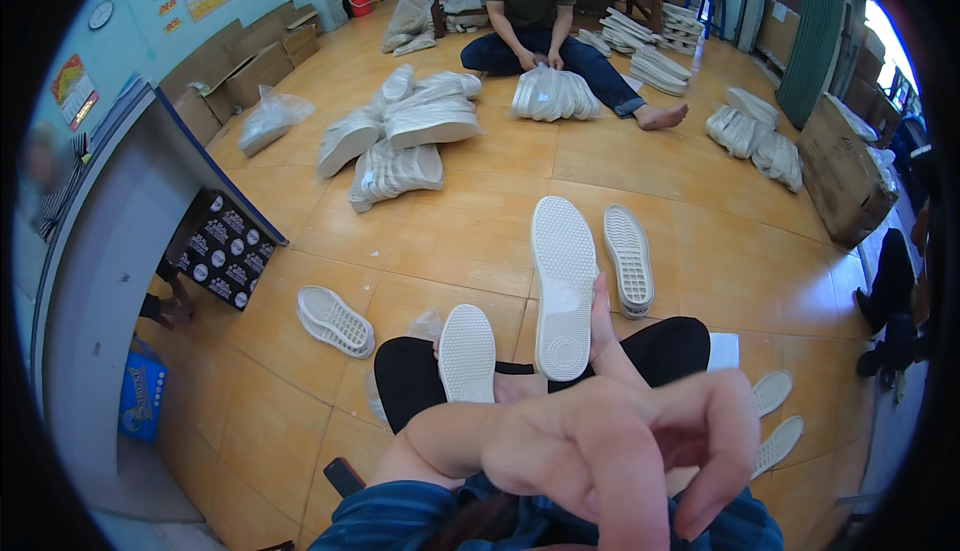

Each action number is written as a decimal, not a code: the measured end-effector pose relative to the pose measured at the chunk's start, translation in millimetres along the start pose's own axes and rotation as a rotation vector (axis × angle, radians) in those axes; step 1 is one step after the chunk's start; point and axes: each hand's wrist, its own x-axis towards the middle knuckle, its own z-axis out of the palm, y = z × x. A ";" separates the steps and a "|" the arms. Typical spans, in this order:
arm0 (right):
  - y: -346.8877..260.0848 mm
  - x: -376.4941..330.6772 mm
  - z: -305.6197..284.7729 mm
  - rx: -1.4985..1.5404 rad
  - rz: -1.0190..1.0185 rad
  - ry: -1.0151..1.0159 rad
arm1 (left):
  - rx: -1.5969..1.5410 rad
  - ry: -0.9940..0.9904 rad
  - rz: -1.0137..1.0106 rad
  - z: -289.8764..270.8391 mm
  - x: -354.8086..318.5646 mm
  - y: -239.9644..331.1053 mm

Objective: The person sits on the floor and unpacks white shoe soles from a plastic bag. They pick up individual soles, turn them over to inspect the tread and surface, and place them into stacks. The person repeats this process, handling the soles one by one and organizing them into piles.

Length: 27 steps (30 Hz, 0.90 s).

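My right hand (601, 323) grips the edge of a long white shoe sole (564, 286), held up with its textured face in view. Close to the camera, my left hand (610, 441) crosses in front of my right forearm. Its fingers are bent and apart, with nothing visible in them; its palm is hidden. A second white sole (467, 354) rests by my left leg, near my bare foot (518, 387). On the floor past my right knee stand stacked soles (629, 259), hollow grid side up. Another pair of stacked soles (335, 321) sits to the left.
Ahead lie bagged soles (400, 131). A co-worker (530, 11) sits on the floor, hands on a bagged bundle (555, 94). Two loose soles (777, 443) lie at right, a phone (344, 476) at left. A desk (100, 251) borders the left; cardboard (846, 173) leans at right.
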 end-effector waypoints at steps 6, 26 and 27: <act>-1.1 4.6 18.3 0.030 0.020 -0.065 | 0.006 -0.029 0.026 3.7 4.4 -8.8; -72.5 58.5 59.0 -0.175 -0.090 0.007 | 1.208 0.037 0.871 -44.6 26.1 -43.0; -82.1 64.0 63.3 -0.208 -0.129 0.027 | 1.217 0.033 0.901 -47.2 24.6 -44.1</act>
